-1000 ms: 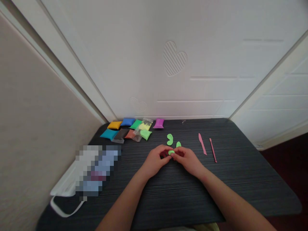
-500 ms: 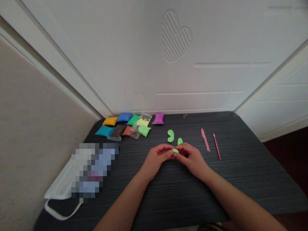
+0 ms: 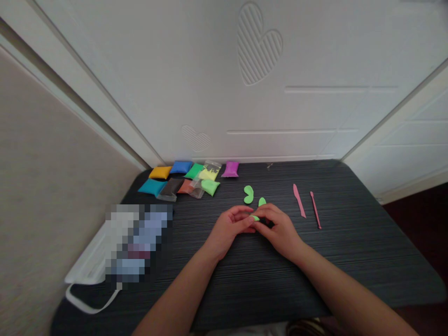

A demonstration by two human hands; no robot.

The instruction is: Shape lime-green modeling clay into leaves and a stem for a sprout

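Between my fingertips is a small piece of light green modelling clay (image 3: 255, 218), partly hidden by the fingers. My left hand (image 3: 234, 229) pinches it from the left, thumb on top. My right hand (image 3: 278, 228) closes on it from the right with thumb and forefinger. Just beyond my right fingers lies a flat green clay oval (image 3: 262, 202), its near end covered. A curved green clay piece (image 3: 248, 194), notched on its left side, rests on the dark table a little farther back.
Several coloured clay packets (image 3: 182, 167) lie at the back left, with a purple packet (image 3: 230, 169) beside them. To the right are a pink clay knife (image 3: 298, 200) and a thin pink modelling tool (image 3: 315, 210). A white mask (image 3: 89, 261) and a blurred item (image 3: 149, 238) lie at left.
The view has tilted slightly. My fingers have shifted a little around the green clay, and less of it shows now. The other pieces lie where they were.
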